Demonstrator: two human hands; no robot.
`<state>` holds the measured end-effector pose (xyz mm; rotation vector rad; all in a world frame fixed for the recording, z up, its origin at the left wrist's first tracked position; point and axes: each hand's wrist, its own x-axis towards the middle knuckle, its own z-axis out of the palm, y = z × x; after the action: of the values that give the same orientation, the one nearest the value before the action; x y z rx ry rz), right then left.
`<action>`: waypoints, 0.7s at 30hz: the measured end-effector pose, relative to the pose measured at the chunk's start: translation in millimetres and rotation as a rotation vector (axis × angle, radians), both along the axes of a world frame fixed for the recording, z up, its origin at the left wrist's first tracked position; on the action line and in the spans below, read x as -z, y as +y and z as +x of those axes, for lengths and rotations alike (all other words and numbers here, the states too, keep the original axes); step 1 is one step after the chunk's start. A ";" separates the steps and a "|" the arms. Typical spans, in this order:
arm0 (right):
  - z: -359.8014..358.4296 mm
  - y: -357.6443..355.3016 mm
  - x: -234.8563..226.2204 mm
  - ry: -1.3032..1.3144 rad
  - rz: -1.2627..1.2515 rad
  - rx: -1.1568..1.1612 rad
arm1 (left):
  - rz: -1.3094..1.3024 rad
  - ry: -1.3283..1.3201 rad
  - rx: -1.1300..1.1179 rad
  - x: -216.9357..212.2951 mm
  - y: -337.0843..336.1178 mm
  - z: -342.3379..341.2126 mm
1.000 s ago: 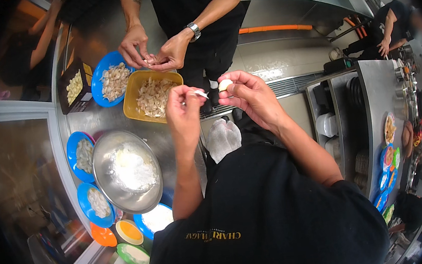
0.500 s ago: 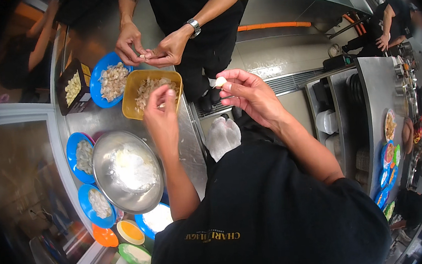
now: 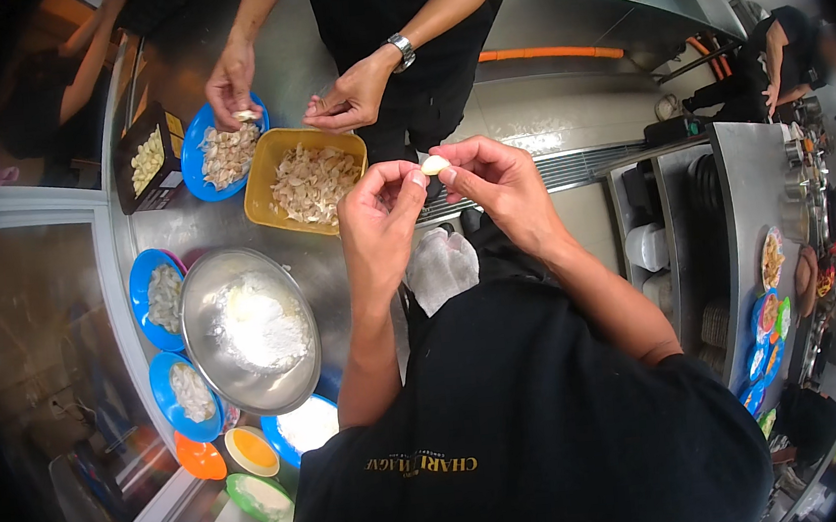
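A pale garlic clove [image 3: 435, 165] is pinched between both hands in front of my chest. My right hand [image 3: 504, 194] grips it with thumb and fingertips. The thumb and forefinger of my left hand [image 3: 383, 222] press together at its left end. Just beyond my left hand stands a yellow tub [image 3: 259, 207] of papery garlic skins [image 3: 314, 183]. Behind it, a blue bowl [image 3: 193, 161] holds unpeeled garlic [image 3: 228, 156]. Peeled cloves [image 3: 148, 163] fill a dark box [image 3: 172, 173] at the far left.
A co-worker's hands [image 3: 349, 98] work over the blue bowl and tub. On the steel counter [image 3: 329, 269] to my left stand a metal bowl [image 3: 210, 364] of white powder, blue bowls [image 3: 150, 324] and an orange bowl [image 3: 200, 459]. Shelving [image 3: 679, 228] stands to my right.
My left hand has moved right from the yellow tub to the clove. The co-worker's hands have parted, one now over the blue bowl with a clove.
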<state>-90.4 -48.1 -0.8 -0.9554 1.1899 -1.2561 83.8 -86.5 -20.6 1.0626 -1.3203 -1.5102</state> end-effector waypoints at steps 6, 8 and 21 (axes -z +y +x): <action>1.9 5.1 0.8 0.062 0.066 -0.054 | 0.019 0.003 0.022 6.5 -2.0 -0.4; 1.5 5.2 -1.9 0.166 0.047 -0.083 | 0.047 0.041 0.048 4.2 0.0 -3.6; -5.9 1.0 11.0 0.042 0.028 -0.121 | 0.038 0.084 0.132 18.2 1.8 -3.8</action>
<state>-96.2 -47.1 -11.8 -1.0222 1.1611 -1.1258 80.0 -84.7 -38.8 0.9405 -1.3292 -1.6652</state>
